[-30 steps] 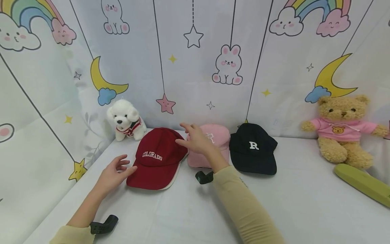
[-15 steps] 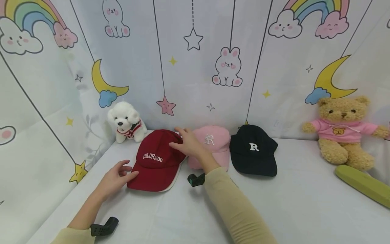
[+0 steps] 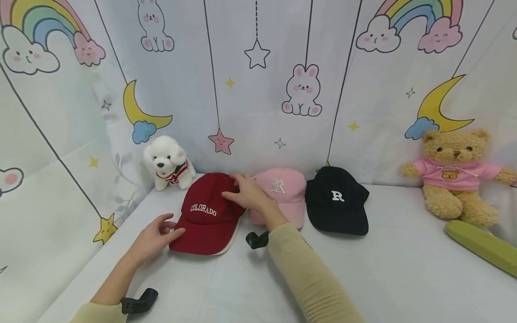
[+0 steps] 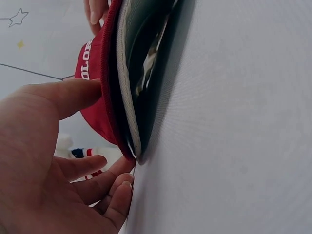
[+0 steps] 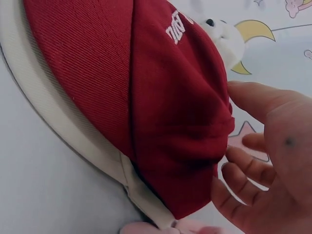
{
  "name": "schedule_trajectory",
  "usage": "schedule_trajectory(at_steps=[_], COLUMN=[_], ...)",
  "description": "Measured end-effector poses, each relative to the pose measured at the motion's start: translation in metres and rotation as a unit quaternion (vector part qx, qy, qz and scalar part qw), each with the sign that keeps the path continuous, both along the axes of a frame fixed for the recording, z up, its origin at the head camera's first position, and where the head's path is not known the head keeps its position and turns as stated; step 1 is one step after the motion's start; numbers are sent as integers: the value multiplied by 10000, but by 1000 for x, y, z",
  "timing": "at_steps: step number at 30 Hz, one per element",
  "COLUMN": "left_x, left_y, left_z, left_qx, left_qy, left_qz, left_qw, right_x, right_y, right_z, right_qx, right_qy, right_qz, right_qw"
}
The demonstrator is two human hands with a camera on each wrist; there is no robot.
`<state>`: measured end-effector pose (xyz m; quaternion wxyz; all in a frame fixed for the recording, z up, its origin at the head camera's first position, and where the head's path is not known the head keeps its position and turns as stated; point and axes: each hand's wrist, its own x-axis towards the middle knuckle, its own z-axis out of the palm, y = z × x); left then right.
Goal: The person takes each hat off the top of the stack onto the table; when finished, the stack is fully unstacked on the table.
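A red cap [image 3: 208, 213] lettered COLORADO lies on the white table [image 3: 363, 278], front left of a pink cap [image 3: 282, 193] and a black cap [image 3: 337, 202] marked R. My left hand [image 3: 171, 226] holds the brim's left edge. In the left wrist view the thumb [image 4: 73, 97] lies on the brim [image 4: 105, 122] and the fingers [image 4: 117, 183] curl at its underside. My right hand [image 3: 238, 188] grips the back right of the crown. The right wrist view shows that thumb [image 5: 253, 100] on top of the creased red cloth [image 5: 180, 122], with the fingers [image 5: 243, 165] beneath its rim.
A white plush dog [image 3: 167, 163] sits in the back left corner, just behind the red cap. A teddy bear [image 3: 456, 179] in a pink top leans on the right backdrop, with a green object [image 3: 480, 244] lying before it. Patterned backdrop walls close in the table at back and left.
My right hand came left off the pink cap and closed on the red cap's crown. The left hand slid right until its thumb met the brim.
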<state>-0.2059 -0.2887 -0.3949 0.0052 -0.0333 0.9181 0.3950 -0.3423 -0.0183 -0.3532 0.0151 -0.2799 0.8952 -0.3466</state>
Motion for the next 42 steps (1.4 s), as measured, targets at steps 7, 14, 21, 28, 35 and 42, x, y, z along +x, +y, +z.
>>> schedule_trajectory(at_steps=[7, 14, 21, 28, 35, 42], left_x=[0, -1, 1, 2, 1, 0], left_y=[2, 2, 4, 5, 8, 6], left_z=[0, -1, 2, 5, 10, 9], left_qx=[135, 322, 768, 1075, 1054, 559], left_qy=[-34, -58, -91, 12, -153, -520], left_qz=[-9, 24, 117, 167, 285, 307], left_qw=[9999, 9995, 9969, 9941, 9939, 9966], right_x=[0, 4, 11, 12, 15, 14], right_y=[-4, -7, -7, -9, -11, -13], right_z=[-4, -7, -6, -5, -1, -1], right_qx=[220, 78, -370, -955, -875, -559], right_qy=[-162, -268, -171, -369, -468, -399], right_qz=[-72, -181, -162, -16, -36, -123], right_qw=[9996, 9994, 9990, 9947, 9951, 9976])
